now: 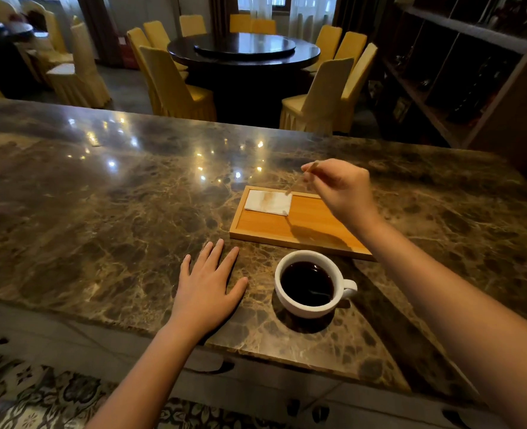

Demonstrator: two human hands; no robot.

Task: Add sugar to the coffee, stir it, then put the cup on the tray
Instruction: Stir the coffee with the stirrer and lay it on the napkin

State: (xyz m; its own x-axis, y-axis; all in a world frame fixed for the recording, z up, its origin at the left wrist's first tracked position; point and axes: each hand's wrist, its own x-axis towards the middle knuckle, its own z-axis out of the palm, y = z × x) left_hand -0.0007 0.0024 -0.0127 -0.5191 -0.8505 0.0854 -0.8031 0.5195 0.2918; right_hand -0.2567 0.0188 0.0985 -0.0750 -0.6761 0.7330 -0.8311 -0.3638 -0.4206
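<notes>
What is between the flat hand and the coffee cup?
Nothing: in the head view, only bare brown marble countertop lies between the left hand, resting flat, and the white ceramic coffee cup.

You are in a restaurant dining room. At the top centre of the frame stands a round table [243, 52] with a turntable [244, 44] on it, ringed by chairs [175, 85] in yellow covers. More covered chairs fill the upper left, and shelves [460, 57] line the right.
</notes>
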